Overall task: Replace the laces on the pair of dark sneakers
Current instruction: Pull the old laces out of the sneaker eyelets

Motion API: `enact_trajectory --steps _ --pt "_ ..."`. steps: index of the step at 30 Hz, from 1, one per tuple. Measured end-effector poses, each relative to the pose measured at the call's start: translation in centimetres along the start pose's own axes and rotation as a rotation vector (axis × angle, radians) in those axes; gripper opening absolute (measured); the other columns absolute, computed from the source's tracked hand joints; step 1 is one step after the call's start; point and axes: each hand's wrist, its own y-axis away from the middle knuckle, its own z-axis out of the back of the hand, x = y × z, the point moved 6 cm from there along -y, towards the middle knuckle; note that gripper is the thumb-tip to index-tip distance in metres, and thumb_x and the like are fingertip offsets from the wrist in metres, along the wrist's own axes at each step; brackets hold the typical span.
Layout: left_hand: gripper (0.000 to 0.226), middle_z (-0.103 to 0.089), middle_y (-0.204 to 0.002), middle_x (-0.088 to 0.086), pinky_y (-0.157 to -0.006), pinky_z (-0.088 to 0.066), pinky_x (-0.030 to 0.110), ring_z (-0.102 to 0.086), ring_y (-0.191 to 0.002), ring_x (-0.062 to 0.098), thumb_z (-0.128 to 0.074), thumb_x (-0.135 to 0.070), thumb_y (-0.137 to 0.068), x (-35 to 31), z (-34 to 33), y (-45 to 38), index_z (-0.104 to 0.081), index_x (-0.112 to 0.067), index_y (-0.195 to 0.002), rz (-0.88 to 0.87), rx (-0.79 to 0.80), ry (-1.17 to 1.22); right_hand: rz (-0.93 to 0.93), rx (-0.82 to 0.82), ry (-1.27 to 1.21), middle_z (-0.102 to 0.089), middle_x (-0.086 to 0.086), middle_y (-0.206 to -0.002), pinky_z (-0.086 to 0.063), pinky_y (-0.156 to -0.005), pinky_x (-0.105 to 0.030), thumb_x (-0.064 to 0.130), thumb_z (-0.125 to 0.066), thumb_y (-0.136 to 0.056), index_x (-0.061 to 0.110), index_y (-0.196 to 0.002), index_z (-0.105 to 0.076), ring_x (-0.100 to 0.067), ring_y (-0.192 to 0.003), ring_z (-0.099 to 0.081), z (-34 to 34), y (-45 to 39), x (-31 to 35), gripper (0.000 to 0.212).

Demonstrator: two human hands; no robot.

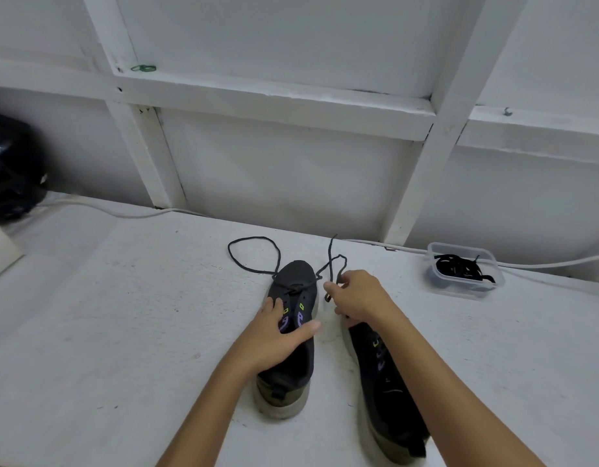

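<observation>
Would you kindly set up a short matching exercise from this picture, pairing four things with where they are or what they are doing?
Things:
1. left hand
2. right hand
3. clear plastic tub
4. green rubber band

States:
A. lies on the white wall ledge
B. pinches the dark lace
C. rests on the left sneaker
D. holds a bundle of black laces

Pairs: 1-C, 2-B, 3-D, 4-A
</observation>
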Motion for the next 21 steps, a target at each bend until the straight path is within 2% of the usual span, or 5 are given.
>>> enact_trajectory --steps 5,7,10,14,21 --pt "0.021 -0.067 -0.11 -0.025 -0.102 -0.05 0.037 -0.061 -0.116 0.008 -0.048 -0.056 -0.098 1.9 3.8 -0.6 -0.067 -0.049 -0.103 -0.106 -0.169 0.2 0.051 -0.01 0.036 -0.072 -0.01 -0.101 -0.054 -0.067 -0.024 0.051 -0.054 -0.098 0.006 -0.106 -0.069 -0.015 -0.072 -0.064 -1.7 2.5 0.0 0.048" --pt "0.021 -0.069 -0.111 -0.018 -0.092 -0.052 0.023 -0.064 -0.106 0.003 -0.056 -0.036 -0.1 2.0 4.7 -1.1 -0.069 -0.041 -0.115 -0.162 -0.26 0.131 0.034 0.061 -0.056 -0.071 -0.001 -0.117 -0.052 -0.084 -0.022 0.061 -0.059 -0.091 0.013 -0.122 -0.066 -0.012 -0.092 -0.067 -3.2 4.0 0.1 0.057" --pt "0.023 -0.07 -0.105 -0.016 -0.076 -0.044 0.003 -0.063 -0.092 -0.007 -0.068 -0.026 -0.094 1.1 5.1 -2.3 -0.074 -0.032 -0.115 -0.249 -0.302 0.082 0.027 0.103 -0.18 -0.067 0.024 -0.092 -0.046 -0.069 -0.007 0.066 -0.071 -0.077 0.031 -0.096 -0.065 0.012 -0.081 -0.062 -5.3 5.8 0.8 0.04" --pt "0.021 -0.072 -0.099 -0.014 -0.075 -0.044 0.003 -0.064 -0.087 -0.008 -0.077 -0.023 -0.086 -0.3 5.6 -4.0 -0.078 -0.027 -0.107 -0.327 -0.322 0.043 -0.002 0.096 -0.21 -0.067 0.014 -0.107 -0.055 -0.084 -0.027 0.063 -0.077 -0.065 0.031 -0.112 -0.059 -0.008 -0.099 -0.065 -7.8 6.3 1.3 0.06" --pt "0.007 -0.069 -0.089 -0.016 -0.073 -0.048 0.02 -0.062 -0.085 0.002 -0.074 -0.022 -0.087 -1.2 5.1 -4.7 -0.079 -0.024 -0.092 -0.491 -0.355 -0.22 -0.024 0.16 -0.18 -0.068 0.005 -0.103 -0.058 -0.081 -0.029 0.035 -0.074 -0.073 0.022 -0.105 -0.059 -0.013 -0.092 -0.066 -7.3 5.6 1.0 0.037"
